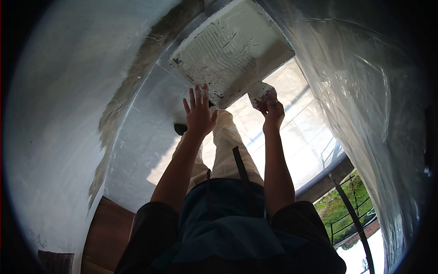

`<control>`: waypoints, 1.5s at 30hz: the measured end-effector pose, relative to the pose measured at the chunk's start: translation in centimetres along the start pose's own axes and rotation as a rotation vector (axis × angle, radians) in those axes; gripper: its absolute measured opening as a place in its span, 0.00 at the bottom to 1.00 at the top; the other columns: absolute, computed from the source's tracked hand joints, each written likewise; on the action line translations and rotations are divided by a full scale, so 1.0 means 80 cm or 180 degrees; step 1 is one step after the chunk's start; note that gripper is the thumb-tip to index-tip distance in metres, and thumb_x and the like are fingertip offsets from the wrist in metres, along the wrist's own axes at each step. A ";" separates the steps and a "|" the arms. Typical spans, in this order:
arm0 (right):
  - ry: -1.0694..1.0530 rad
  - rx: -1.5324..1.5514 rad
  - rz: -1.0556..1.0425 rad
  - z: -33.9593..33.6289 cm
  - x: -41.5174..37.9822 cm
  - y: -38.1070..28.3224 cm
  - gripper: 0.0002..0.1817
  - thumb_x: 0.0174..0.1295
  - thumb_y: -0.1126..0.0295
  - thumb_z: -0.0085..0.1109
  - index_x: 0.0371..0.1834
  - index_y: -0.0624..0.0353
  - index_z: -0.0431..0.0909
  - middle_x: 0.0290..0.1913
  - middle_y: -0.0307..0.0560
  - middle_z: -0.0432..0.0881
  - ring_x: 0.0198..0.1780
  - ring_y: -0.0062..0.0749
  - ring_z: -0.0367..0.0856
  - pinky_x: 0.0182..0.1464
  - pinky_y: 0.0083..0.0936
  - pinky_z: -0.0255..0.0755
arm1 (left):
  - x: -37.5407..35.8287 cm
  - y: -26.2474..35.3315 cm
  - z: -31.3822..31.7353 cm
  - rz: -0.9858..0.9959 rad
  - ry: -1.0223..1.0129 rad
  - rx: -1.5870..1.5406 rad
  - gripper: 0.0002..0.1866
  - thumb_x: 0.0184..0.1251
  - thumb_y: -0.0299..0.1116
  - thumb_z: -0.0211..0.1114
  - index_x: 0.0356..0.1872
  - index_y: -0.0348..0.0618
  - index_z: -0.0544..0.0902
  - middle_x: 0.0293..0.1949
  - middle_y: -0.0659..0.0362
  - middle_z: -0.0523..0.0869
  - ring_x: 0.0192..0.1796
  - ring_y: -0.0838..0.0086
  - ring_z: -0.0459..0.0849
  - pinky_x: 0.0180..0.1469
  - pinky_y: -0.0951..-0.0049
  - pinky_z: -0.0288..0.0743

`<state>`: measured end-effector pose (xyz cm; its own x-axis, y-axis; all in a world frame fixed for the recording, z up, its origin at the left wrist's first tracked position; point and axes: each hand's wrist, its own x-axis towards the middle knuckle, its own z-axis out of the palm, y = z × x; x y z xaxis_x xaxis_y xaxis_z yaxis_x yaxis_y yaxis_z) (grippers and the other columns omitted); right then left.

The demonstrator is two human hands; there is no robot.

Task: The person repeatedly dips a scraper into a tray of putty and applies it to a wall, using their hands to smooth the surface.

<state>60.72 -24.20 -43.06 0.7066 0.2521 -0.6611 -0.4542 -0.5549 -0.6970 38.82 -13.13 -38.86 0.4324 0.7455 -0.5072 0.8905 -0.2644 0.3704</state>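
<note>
A large pale tray [232, 50], smeared with whitish paste and with ridges across its middle, lies at the top of the head view. My left hand [199, 111] is spread with its fingertips at the tray's near left edge; whether they touch it I cannot tell. To the right, the fingers of my right hand [272, 109] are closed on a small flat scraper [260, 92] coated with white and brownish residue. The scraper is beside the tray's near right edge.
Clear plastic sheeting [356, 86] hangs along the right. A curved whitish wall [59, 105] with a rough grey strip [121, 100] stands at left. Below are tiled floor [146, 123], my legs in light trousers [228, 137], and a dark railing [353, 210] at lower right.
</note>
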 end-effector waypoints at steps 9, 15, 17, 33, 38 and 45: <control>-0.0350 -0.2116 -0.1894 -0.009 -0.076 -0.071 0.12 0.67 0.75 0.46 0.52 0.65 0.64 0.44 0.65 0.78 0.45 0.53 0.80 0.46 0.38 0.75 | 0.000 0.008 0.007 0.0046 0.0134 -0.0033 0.48 0.59 0.44 0.63 0.74 0.50 0.40 0.73 0.41 0.45 0.75 0.47 0.43 0.70 0.40 0.39; -0.1396 -0.3241 -0.4447 0.025 -0.026 -0.066 0.24 0.54 0.80 0.51 0.57 0.58 0.72 0.57 0.51 0.76 0.61 0.49 0.72 0.62 0.41 0.68 | -0.004 0.006 0.010 0.0045 0.0129 -0.0111 0.48 0.59 0.42 0.64 0.74 0.52 0.41 0.73 0.41 0.45 0.75 0.49 0.42 0.71 0.43 0.37; -0.1534 -0.3580 -0.4819 0.020 -0.011 -0.056 0.25 0.52 0.78 0.53 0.57 0.56 0.73 0.59 0.49 0.75 0.63 0.46 0.70 0.65 0.41 0.66 | -0.004 0.001 0.012 0.0060 0.0163 -0.0105 0.49 0.58 0.42 0.64 0.74 0.52 0.41 0.73 0.40 0.45 0.75 0.49 0.42 0.72 0.44 0.36; -0.1468 -0.4318 -0.4703 -0.032 -0.022 -0.026 0.25 0.53 0.76 0.53 0.58 0.50 0.75 0.64 0.43 0.71 0.67 0.46 0.64 0.66 0.43 0.64 | 0.000 0.005 0.012 0.0180 0.0192 0.0055 0.50 0.53 0.42 0.67 0.74 0.51 0.45 0.70 0.32 0.49 0.75 0.46 0.41 0.71 0.43 0.34; -0.1206 -0.3953 -0.4199 -0.055 -0.052 -0.040 0.22 0.56 0.81 0.53 0.56 0.55 0.76 0.58 0.49 0.76 0.62 0.53 0.71 0.59 0.40 0.71 | -0.001 0.006 0.012 0.0165 0.0162 0.0061 0.50 0.53 0.42 0.67 0.74 0.51 0.45 0.70 0.33 0.48 0.75 0.46 0.40 0.71 0.42 0.34; -0.1354 -0.0622 -0.0701 0.010 -0.033 -0.045 0.16 0.68 0.66 0.49 0.49 0.69 0.71 0.38 0.52 0.80 0.37 0.34 0.82 0.44 0.29 0.77 | -0.001 0.007 0.019 0.0130 0.0218 0.0021 0.50 0.53 0.41 0.67 0.74 0.52 0.45 0.71 0.33 0.46 0.75 0.45 0.39 0.71 0.42 0.34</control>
<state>60.10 -22.24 -39.02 0.4724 0.6572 -0.5873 -0.1810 -0.5798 -0.7944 39.49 -14.25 -39.82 0.4578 0.7741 -0.4373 0.8733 -0.2994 0.3844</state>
